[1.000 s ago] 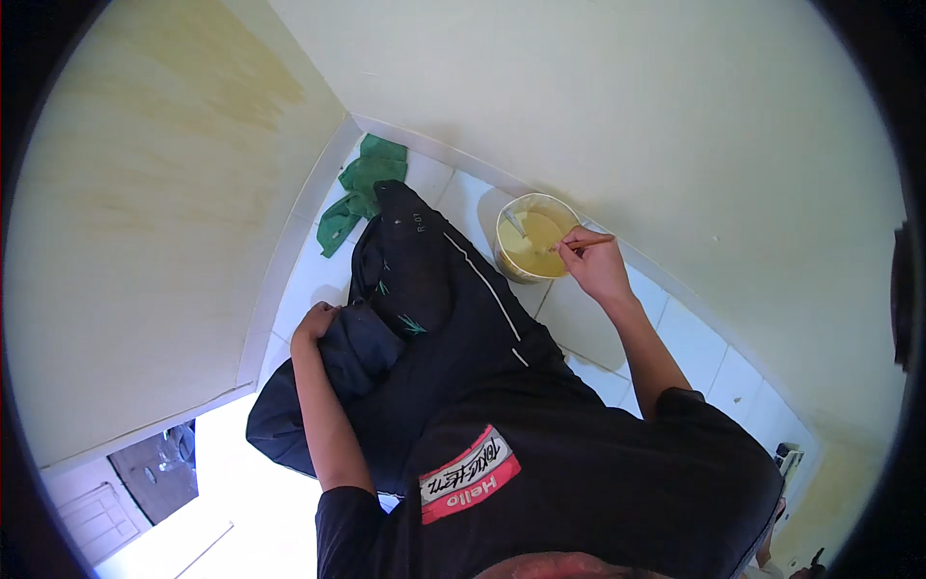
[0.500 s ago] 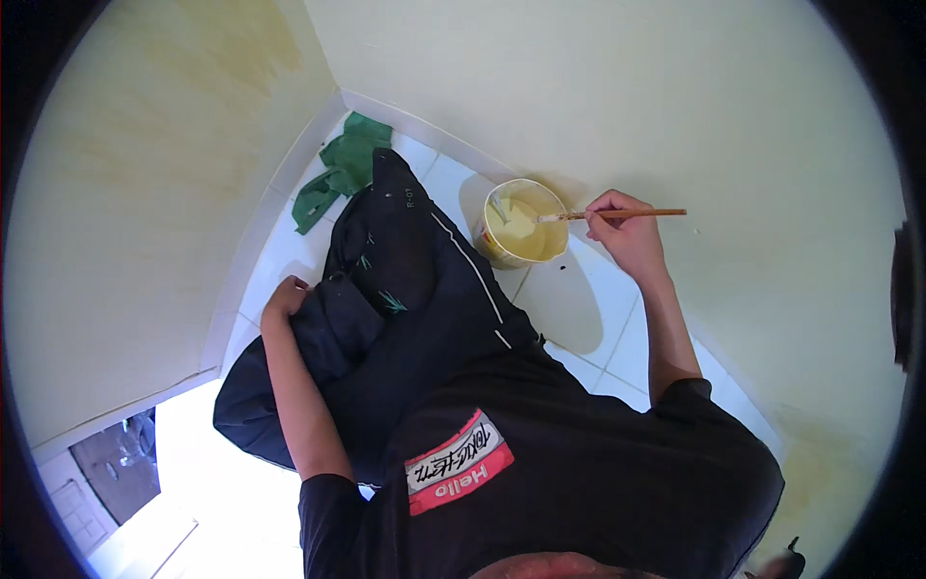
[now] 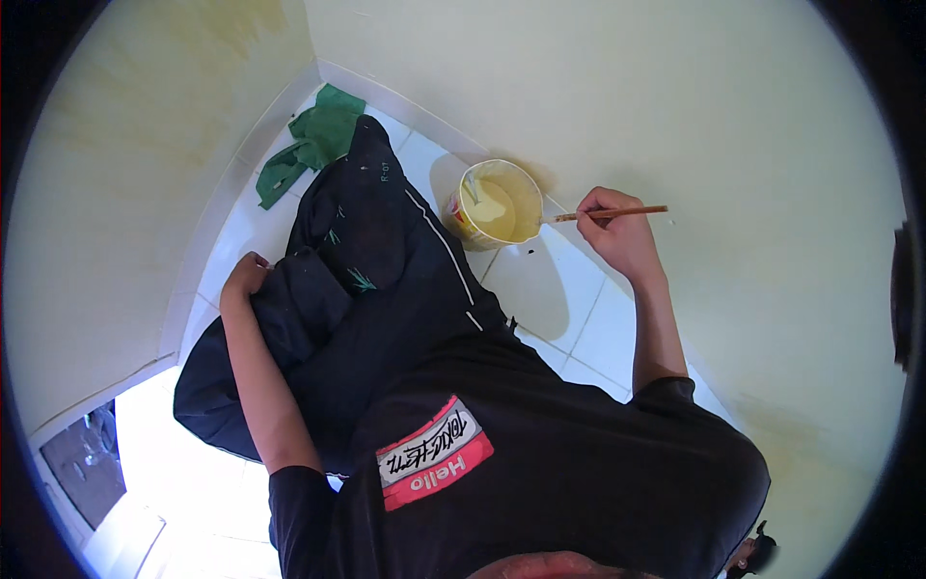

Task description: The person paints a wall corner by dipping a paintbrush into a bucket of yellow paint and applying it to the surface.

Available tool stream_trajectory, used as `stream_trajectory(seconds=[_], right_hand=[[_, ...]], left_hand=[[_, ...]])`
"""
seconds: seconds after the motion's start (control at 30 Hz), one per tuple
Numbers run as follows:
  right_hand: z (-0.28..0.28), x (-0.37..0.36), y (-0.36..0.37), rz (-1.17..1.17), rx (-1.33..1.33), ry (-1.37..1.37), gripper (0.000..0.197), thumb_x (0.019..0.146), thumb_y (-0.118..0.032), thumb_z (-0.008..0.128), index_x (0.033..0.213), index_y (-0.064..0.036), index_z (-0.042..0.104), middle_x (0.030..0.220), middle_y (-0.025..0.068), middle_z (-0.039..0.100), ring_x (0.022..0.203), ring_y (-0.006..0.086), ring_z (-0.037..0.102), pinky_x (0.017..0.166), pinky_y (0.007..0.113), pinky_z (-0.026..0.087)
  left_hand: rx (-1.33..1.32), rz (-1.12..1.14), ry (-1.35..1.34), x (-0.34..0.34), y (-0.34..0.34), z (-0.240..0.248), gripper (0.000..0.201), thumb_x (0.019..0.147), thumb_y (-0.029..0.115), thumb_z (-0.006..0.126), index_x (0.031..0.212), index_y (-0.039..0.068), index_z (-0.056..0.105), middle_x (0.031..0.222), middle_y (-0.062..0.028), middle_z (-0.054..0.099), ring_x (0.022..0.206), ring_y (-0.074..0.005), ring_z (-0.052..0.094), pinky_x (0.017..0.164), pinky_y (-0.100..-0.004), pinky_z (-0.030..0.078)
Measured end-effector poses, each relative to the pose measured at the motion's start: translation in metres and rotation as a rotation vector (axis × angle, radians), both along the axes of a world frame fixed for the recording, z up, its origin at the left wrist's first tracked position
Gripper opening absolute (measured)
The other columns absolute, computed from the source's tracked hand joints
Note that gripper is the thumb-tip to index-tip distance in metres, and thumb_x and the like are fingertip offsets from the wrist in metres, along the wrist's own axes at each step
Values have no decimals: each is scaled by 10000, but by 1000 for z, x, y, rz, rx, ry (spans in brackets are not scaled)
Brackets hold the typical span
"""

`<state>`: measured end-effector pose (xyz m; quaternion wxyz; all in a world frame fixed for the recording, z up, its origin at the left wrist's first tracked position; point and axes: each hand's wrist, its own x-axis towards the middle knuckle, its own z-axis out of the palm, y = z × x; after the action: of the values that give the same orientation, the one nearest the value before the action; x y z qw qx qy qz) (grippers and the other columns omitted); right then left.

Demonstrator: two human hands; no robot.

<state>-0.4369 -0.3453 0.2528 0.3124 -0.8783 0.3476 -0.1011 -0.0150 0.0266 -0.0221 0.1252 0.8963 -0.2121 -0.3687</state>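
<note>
Paintbrush (image 3: 637, 209) held in right hand (image 3: 619, 234), fingertips pinching the wooden handle, bristle end pointing left at the right edge of the bucket (image 3: 527, 193); can't tell if it touches the rim. Bucket stands on the tiled floor (image 3: 531, 294), far side, just beside the far wall (image 3: 675, 106). Pale yellow liquid (image 3: 490, 217) inside, plus a thin stick-like piece (image 3: 473, 186) leaning at its left. Left hand (image 3: 247, 275) lies at the near left on dark trousers (image 3: 386, 241), fingers curled; can't tell if it pinches the fabric. Green cloth (image 3: 326, 125) crumpled at far left by the corner.

Risks, my judgement: wet bristles clear of the bucket could drip on tiles or trousers if overloaded. Knocking the rim with brush or knuckles could tip the bucket, and the trouser leg is close enough to nudge it. A loose pinch could let the brush roll.

Vs half a second ago: bristles were over the bucket's inside, now at its right edge. Bucket, cloth and legs all sit further left in view, so the head has likely shifted. Right hand keeps its pinch; left hand stays at the trousers.
</note>
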Motion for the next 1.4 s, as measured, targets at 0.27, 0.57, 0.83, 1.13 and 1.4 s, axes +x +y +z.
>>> stream_trajectory(seconds=[0.27, 0.57, 0.83, 1.13, 1.4], right_hand=[[18, 13, 1, 97, -4, 138, 72, 789, -41, 624, 760, 20, 597, 656, 100, 615, 594, 156, 559, 563, 295, 454], [17, 16, -4, 44, 73, 114, 64, 792, -29, 627, 762, 20, 599, 648, 79, 617, 605, 123, 556, 557, 286, 452], [22, 12, -1, 19, 33, 94, 76, 822, -42, 635, 781, 18, 613, 640, 56, 600, 603, 97, 568, 542, 266, 461], [1, 12, 3, -229, 33, -134, 272, 939, -194, 652, 782, 27, 622, 593, 78, 602, 451, 97, 581, 420, 224, 455], [-12, 9, -6, -245, 11, -82, 274, 940, -200, 648, 777, 18, 618, 560, 78, 598, 437, 123, 608, 403, 238, 456]], left_hand=[[14, 9, -34, -8, -1, 9, 307, 768, 234, 741, 984, 27, 670, 980, -173, 705, 923, -293, 665, 791, -384, 508], [-8, 23, -44, -9, -7, 11, 298, 745, 230, 757, 937, 18, 674, 924, -165, 709, 890, -282, 670, 764, -381, 506], [-18, 38, -37, -9, -5, 10, 277, 742, 209, 751, 919, 20, 655, 923, -155, 706, 873, -285, 662, 767, -394, 501], [30, -31, -49, -9, -1, 10, 288, 773, 242, 736, 931, 18, 648, 945, -174, 703, 909, -308, 666, 781, -404, 504], [48, -52, -6, -5, -10, 17, 368, 811, 317, 729, 1040, 32, 684, 1080, -196, 693, 1035, -340, 649, 872, -413, 498]])
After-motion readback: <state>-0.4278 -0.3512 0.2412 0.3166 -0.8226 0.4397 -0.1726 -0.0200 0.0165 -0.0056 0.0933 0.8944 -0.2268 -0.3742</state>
